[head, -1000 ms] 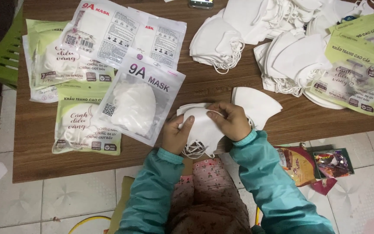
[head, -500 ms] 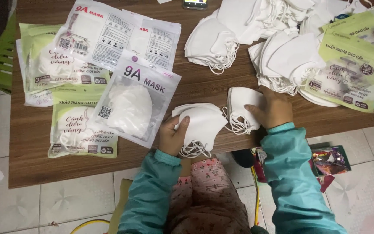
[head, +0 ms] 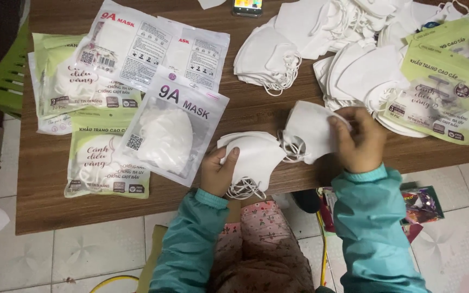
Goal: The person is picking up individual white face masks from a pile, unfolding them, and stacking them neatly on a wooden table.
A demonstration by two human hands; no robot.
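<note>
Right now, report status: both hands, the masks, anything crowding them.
Left hand grips white mask stack at table edge. Right hand holds single mask lifted beside it. Sealed mask packet close on the left.

**Packs and a screen on the desk**

Left: 2 clear-and-white mask packs (head: 161, 49) (head: 172, 127), overlapping 2 green-topped packs (head: 69, 81) (head: 101, 154). Right: green-labelled packs (head: 438, 89) on loose masks. Top edge: phone screen (head: 248, 5), lit.
</note>
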